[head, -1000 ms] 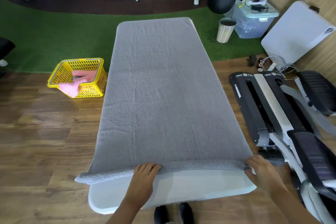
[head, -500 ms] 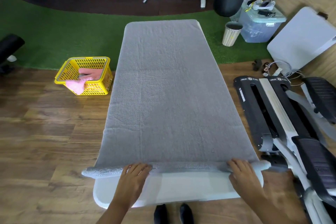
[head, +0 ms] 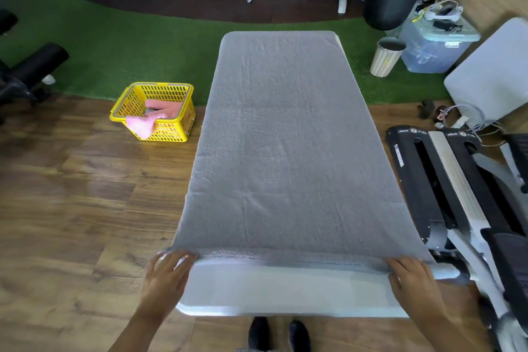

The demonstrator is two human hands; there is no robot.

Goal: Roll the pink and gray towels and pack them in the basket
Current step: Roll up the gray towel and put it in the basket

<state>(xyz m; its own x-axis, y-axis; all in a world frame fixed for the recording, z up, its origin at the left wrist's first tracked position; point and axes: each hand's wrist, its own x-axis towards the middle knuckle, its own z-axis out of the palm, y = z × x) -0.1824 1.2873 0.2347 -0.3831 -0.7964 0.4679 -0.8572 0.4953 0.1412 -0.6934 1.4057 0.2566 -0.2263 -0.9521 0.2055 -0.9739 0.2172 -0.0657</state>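
Gray towel [head: 288, 146]: flat on white table [head: 285, 291], stretching away from both hands, near edge rolled. Left hand [head: 165, 280] and right hand [head: 411, 277]: fingers spread, palms down on roll's ends. Yellow basket [head: 155, 111] holding pink towel [head: 151, 118]: floor, beyond left hand.

Both forearms are bare to the lower frame edge; no sleeve, watch, or band is visible. The left hand [head: 165, 280] and right hand [head: 411, 280] carry no gloves or rings on the fingers [head: 398, 264]. Footwear consists of dark, rounded-toe shoes [head: 278, 333], with a striped garment edge just below them.
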